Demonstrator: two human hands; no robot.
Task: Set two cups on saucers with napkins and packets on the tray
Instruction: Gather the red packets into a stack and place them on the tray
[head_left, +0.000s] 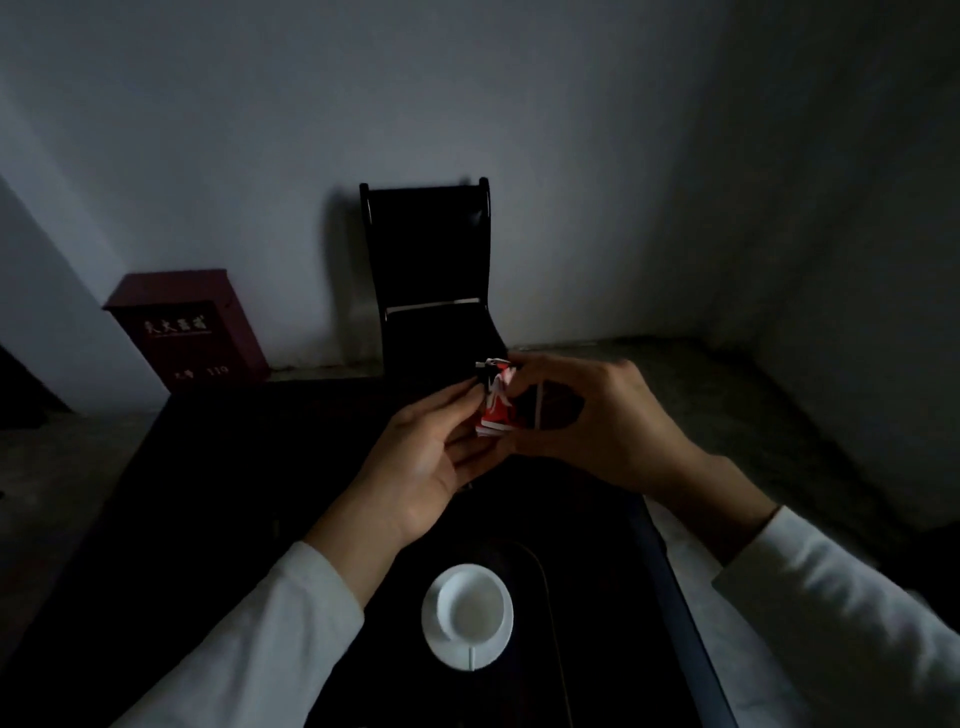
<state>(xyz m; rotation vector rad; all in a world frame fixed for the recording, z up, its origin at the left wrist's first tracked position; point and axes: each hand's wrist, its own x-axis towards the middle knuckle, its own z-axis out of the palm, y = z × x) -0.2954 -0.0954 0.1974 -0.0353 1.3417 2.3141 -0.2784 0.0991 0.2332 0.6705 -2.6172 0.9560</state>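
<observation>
A small stack of red, white and black packets (496, 402) is held up above the dark table, between both hands. My left hand (426, 457) pinches the stack from the left with thumb and fingers. My right hand (597, 415) curls round it from the right, thumb under, fingers over the top. Near the front, a white cup (470, 605) stands on a white saucer (452, 649) on a dark tray (535, 561) whose rim barely shows. Napkins and a second cup are not visible in the dim light.
A black chair (431, 270) stands behind the dark table (234, 493) against the grey wall. A dark red box (187, 327) with white lettering sits on the floor at the left. The table's right edge runs under my right sleeve.
</observation>
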